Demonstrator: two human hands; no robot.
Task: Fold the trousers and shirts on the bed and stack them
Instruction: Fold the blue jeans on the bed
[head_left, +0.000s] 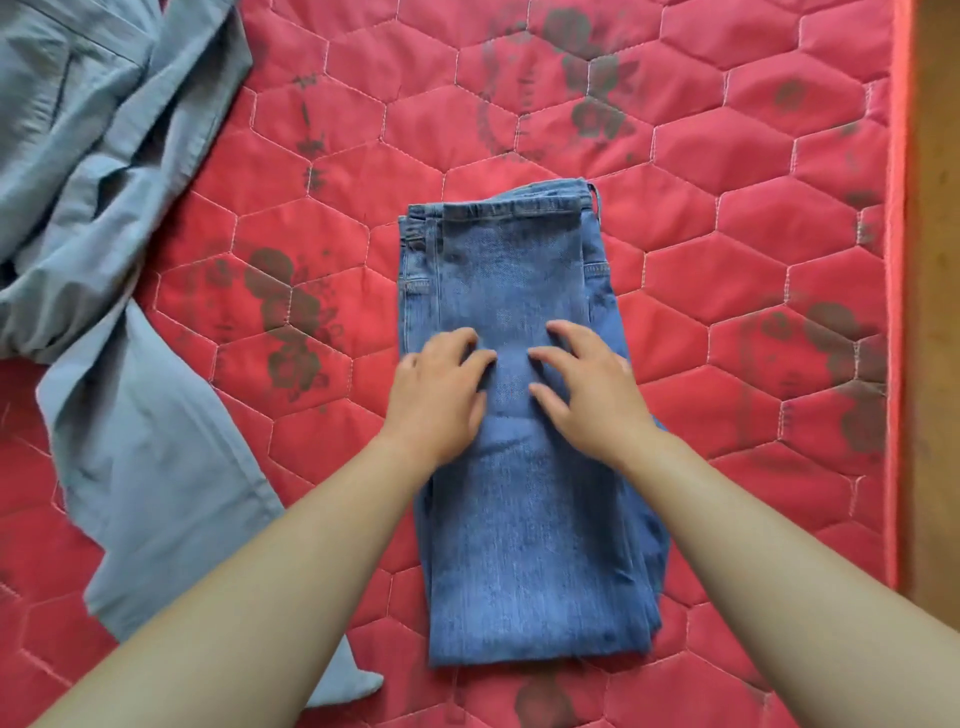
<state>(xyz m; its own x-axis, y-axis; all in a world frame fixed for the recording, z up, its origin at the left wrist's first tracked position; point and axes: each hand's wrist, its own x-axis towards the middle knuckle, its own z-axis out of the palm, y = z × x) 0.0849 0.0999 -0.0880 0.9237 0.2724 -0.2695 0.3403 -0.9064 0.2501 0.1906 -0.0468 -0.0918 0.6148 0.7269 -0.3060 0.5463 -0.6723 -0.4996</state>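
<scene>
**While hands press, folded jeans (524, 545) lie mid-way across the bed (753, 291)**

Though both touch the denim, the left hand (441, 400) and right hand (589, 397) clamp nothing: each grip is apart, fingers spread and lightly bent on the top layer. A crumpled grey-blue garment (130, 249) sprawls at the bed's left, apart from the jeans.

A home bedroom is showing: blue denim trousers (524, 519) and crumpled grey-blue garments (104, 171) are lying on a red hexagon-quilted bed cover (727, 171).
</scene>
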